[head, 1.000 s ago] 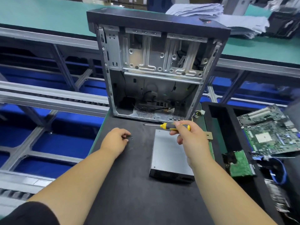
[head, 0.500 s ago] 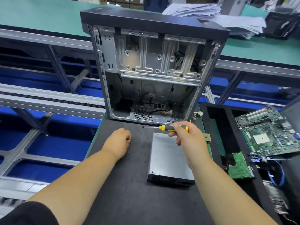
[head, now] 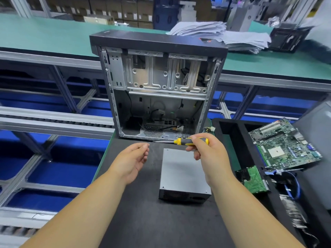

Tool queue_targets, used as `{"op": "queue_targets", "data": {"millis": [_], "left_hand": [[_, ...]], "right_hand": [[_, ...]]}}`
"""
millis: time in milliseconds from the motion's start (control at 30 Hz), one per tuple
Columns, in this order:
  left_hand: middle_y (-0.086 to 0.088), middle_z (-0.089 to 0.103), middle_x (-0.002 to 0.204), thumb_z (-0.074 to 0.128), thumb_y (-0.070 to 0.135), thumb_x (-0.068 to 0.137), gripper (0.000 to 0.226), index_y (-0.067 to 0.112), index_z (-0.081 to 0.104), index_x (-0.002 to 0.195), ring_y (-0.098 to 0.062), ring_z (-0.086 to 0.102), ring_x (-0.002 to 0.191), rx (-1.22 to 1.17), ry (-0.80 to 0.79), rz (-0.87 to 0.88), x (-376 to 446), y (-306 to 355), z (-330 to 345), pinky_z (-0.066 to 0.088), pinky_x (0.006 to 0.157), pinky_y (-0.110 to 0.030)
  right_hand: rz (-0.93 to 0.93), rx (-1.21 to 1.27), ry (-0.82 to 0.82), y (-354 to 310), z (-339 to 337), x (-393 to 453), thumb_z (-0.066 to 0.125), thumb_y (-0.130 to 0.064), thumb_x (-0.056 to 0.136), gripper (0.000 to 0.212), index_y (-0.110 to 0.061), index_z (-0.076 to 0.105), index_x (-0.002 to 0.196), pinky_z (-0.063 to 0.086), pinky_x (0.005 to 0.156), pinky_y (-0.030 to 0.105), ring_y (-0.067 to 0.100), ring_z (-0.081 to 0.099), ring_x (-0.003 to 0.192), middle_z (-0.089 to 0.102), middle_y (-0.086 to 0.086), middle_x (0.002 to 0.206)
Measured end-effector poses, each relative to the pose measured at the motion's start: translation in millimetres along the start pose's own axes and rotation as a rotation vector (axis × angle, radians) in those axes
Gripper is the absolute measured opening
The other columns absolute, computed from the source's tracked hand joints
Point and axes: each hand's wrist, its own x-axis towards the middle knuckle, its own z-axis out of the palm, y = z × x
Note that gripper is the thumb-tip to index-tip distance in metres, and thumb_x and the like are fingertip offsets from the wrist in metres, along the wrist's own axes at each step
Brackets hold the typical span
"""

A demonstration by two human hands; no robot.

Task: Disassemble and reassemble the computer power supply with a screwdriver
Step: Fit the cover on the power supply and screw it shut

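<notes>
A grey metal power supply lies flat on the black mat, in front of an open computer case that stands upright. My right hand grips a yellow and black screwdriver above the supply's far edge, with the shaft pointing left along the case's bottom rim. My left hand hovers above the mat to the left of the supply, palm turned inward, fingers relaxed and holding nothing that I can see.
A black foam tray on the right holds a motherboard, a small green board and blue cables. Conveyor rails run on the left. A green bench behind carries stacked papers.
My left hand has lifted off the mat, where it lay curled by a small screw, and has opened with the palm turned inward. My right hand with the screwdriver has stayed nearly in place.
</notes>
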Motion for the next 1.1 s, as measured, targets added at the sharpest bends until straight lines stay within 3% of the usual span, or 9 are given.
{"op": "queue_targets", "data": {"millis": [200, 567, 667, 767, 833, 933, 1033, 1100], "left_hand": [[0.004, 0.066, 0.073, 0.058, 0.009, 0.094, 0.009, 0.008, 0.066, 0.098, -0.003, 0.063, 0.062, -0.137, -0.057, -0.035, -23.4, -1.1, 17.2, 0.053, 0.058, -0.014], [0.000, 0.067, 0.074, 0.063, 0.005, 0.090, 0.009, 0.008, 0.071, 0.091, -0.005, 0.062, 0.063, 0.012, -0.106, -0.006, -46.4, -5.0, 23.3, 0.053, 0.058, -0.015], [-0.001, 0.068, 0.072, 0.066, 0.002, 0.087, 0.017, 0.013, 0.077, 0.079, -0.007, 0.063, 0.064, 0.160, -0.104, 0.088, -51.2, -5.0, 20.3, 0.053, 0.060, -0.016], [-0.002, 0.070, 0.072, 0.071, -0.001, 0.083, 0.021, 0.018, 0.079, 0.078, -0.010, 0.064, 0.067, 0.318, -0.129, 0.225, -56.0, -4.3, 17.4, 0.054, 0.067, -0.019], [-0.002, 0.071, 0.072, 0.073, -0.002, 0.081, 0.022, 0.019, 0.079, 0.079, -0.010, 0.064, 0.068, 0.378, -0.147, 0.287, -59.0, -4.1, 16.9, 0.054, 0.067, -0.019], [-0.003, 0.071, 0.073, 0.074, -0.004, 0.079, 0.022, 0.018, 0.079, 0.079, -0.011, 0.064, 0.068, 0.405, -0.161, 0.332, -63.0, -4.5, 17.9, 0.053, 0.067, -0.018], [-0.003, 0.073, 0.089, 0.075, -0.006, 0.078, 0.028, 0.019, 0.077, 0.091, -0.009, 0.065, 0.081, 0.430, -0.226, 0.321, -66.5, -7.3, 18.2, 0.053, 0.076, -0.018], [0.001, 0.070, 0.104, 0.081, -0.002, 0.074, 0.044, 0.022, 0.070, 0.109, -0.005, 0.064, 0.093, 0.585, -0.272, 0.341, -66.6, -12.8, 14.7, 0.051, 0.087, -0.018]], "right_hand": [[-0.102, -0.081, -0.017, -8.6, -7.2, -25.1, 0.058, -0.024, 0.094, 0.014, -0.029, 0.066, 0.084, 0.043, 0.051, 0.013, 0.003, 0.053, 0.054, 0.072, -0.001, 0.070], [-0.151, -0.144, -0.011, -9.3, -24.8, -49.5, 0.059, -0.029, 0.093, 0.013, -0.037, 0.064, 0.085, 0.045, 0.060, 0.027, 0.007, 0.053, 0.059, 0.071, -0.005, 0.070], [-0.162, -0.220, -0.028, -10.3, -30.2, -54.9, 0.058, -0.023, 0.093, 0.013, -0.033, 0.061, 0.086, 0.045, 0.061, 0.031, 0.000, 0.052, 0.056, 0.071, -0.009, 0.070], [-0.171, -0.224, -0.065, -12.1, -34.6, -59.4, 0.054, -0.014, 0.095, 0.011, -0.023, 0.059, 0.090, 0.046, 0.059, 0.020, -0.005, 0.057, 0.060, 0.070, -0.014, 0.069], [-0.164, -0.195, -0.068, -12.4, -36.4, -62.6, 0.052, -0.011, 0.095, 0.009, -0.017, 0.058, 0.092, 0.045, 0.054, 0.013, -0.003, 0.056, 0.058, 0.070, -0.014, 0.068], [-0.136, -0.175, -0.033, -12.8, -37.4, -65.7, 0.050, -0.010, 0.094, 0.009, -0.012, 0.058, 0.090, 0.043, 0.049, 0.012, 0.003, 0.052, 0.052, 0.072, -0.011, 0.068], [-0.106, -0.196, 0.010, -12.6, -36.6, -66.5, 0.052, -0.014, 0.093, 0.009, -0.016, 0.060, 0.088, 0.044, 0.050, 0.016, 0.005, 0.051, 0.052, 0.072, -0.008, 0.068], [-0.098, -0.254, 0.012, -11.6, -35.4, -67.4, 0.053, -0.016, 0.092, 0.009, -0.019, 0.059, 0.086, 0.045, 0.052, 0.019, 0.004, 0.052, 0.053, 0.071, -0.009, 0.068]]}}
